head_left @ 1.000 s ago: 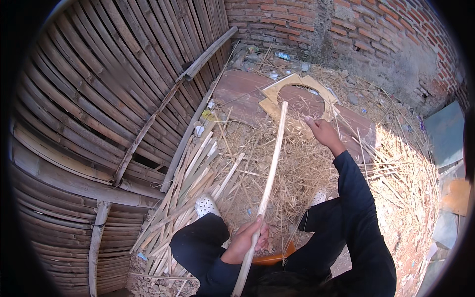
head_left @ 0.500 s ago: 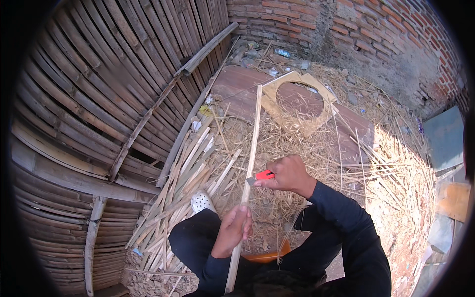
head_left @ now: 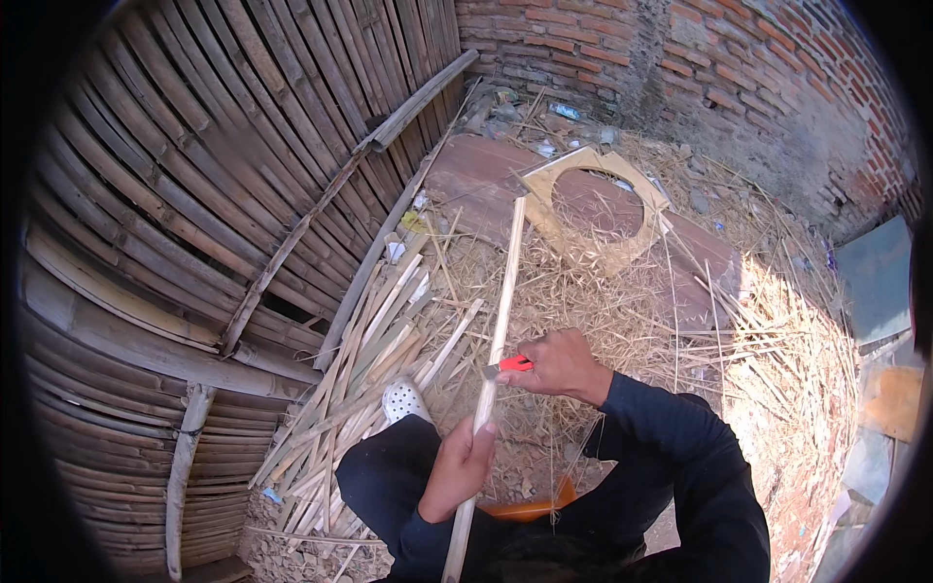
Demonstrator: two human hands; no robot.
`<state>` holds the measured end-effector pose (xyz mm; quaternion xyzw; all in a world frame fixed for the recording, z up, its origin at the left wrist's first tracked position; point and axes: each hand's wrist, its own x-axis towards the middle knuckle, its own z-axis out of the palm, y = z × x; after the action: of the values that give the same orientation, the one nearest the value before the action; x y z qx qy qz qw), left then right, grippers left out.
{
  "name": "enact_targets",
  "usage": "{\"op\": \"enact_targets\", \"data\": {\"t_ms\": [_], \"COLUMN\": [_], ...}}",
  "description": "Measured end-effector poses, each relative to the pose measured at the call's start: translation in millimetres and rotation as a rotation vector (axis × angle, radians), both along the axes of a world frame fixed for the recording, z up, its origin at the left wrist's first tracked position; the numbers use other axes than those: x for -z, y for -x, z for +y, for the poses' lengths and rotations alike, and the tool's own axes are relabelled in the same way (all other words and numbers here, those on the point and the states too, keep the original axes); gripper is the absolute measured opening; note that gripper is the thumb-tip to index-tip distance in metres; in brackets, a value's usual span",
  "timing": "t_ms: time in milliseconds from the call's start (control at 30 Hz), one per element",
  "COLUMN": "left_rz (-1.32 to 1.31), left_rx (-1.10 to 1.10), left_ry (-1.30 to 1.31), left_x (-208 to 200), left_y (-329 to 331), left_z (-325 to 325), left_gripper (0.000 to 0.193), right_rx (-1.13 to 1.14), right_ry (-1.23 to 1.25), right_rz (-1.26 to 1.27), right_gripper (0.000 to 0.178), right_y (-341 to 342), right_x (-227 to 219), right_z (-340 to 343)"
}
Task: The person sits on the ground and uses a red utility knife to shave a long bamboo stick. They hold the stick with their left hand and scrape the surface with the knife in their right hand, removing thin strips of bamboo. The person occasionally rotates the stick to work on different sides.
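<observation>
We're looking down on our left hand [head_left: 459, 466], fist wrapped around a long bamboo strip [head_left: 494, 364], gripping it low on its length, with the strip's near end running down past our knee. From that fist the strip runs straight up and away, its far tip lying just short of a flat wooden ring template [head_left: 595, 209] out on the ground ahead. Our right hand [head_left: 559, 364] sits just above the left, fingers curled tight around a red-handled knife [head_left: 512, 365], and the blade end meets the strip's right edge there. Left of both hands lies a loose pile of split bamboo slats [head_left: 374, 360], fanned across the ground, and a white perforated shoe [head_left: 402, 398] pokes out right beside our left wrist. Dry shavings [head_left: 622, 301] cover the ground beyond the right hand. Farther left stands a woven bamboo wall [head_left: 194, 194]; a brick wall [head_left: 700, 68] stands well beyond the ring. Under our arms, an orange object [head_left: 530, 508] peeks out, too hidden to name.
</observation>
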<state>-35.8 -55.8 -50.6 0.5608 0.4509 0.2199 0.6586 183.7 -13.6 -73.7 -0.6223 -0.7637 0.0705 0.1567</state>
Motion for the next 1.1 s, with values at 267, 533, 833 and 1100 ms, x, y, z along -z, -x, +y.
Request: {"op": "enact_targets", "data": {"t_ms": [267,533,833,1100], "left_rz": [0.050,-0.005,-0.081,-0.097], "left_rx": [0.032,0.186,0.045,-0.050], "left_ry": [-0.020,-0.048,0.155,0.097], "left_x": [7.5,12.9,7.2,1.4], "left_y": [3.1,1.4,-0.3,-0.9], "left_z": [-9.2,-21.3,-8.8,3.4], "left_gripper": [0.024,0.024,0.025,0.026], "right_rx": [0.196,0.547,0.624,0.371], "right_ry": [-0.118,-0.145,0.026,0.022], "right_rz": [-0.093,-0.031,0.231,-0.223], "right_gripper": [0.068,0.076,0.058,0.043], "right_y": [-48.4,-123.6,-198.0,-81.6], "right_x": [3.0,16.7,30.1,-37.2], "right_z": [45.9,79.9,40.1,14.8]}}
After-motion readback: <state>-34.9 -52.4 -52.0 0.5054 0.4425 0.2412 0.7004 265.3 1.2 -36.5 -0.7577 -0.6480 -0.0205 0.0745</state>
